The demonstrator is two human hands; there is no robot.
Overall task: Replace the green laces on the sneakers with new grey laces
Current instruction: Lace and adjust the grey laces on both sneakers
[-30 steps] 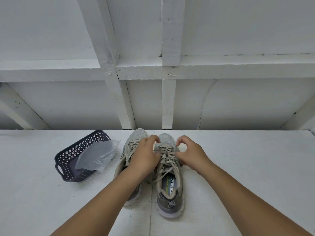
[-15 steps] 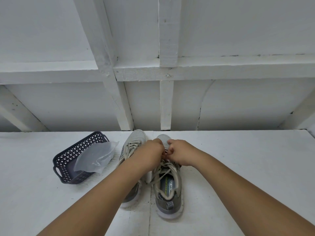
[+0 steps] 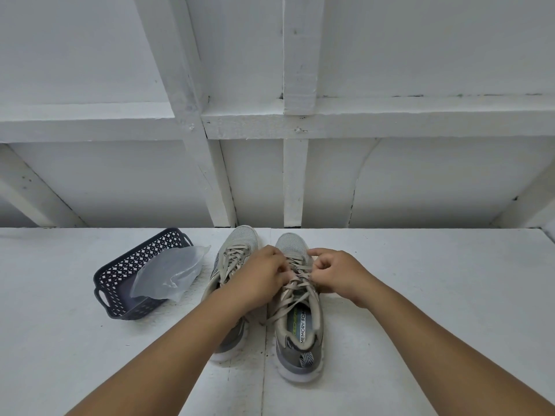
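Both hands lower now | left hand and right hand pinching lace on right sneaker, loosening crossings for removal, I judge.

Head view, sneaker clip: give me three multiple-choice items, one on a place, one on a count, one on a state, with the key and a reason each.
1. Where is the dark basket relative to the sneakers?
A. To their left
B. To their right
C. Between them

2. How many sneakers stand on the white surface?
A. One
B. Two
C. Three

3. What are the hands doing?
A. Both rest flat on the surface
B. Both work the laces of the right-side sneaker
C. One reaches into the basket

Key:
1 A, the basket, with a clear plastic bag lying in it, sits left of the left-side sneaker.
2 B, a pair stands side by side, toes away from the camera.
3 B, the left hand and right hand pinch at that sneaker's lacing.
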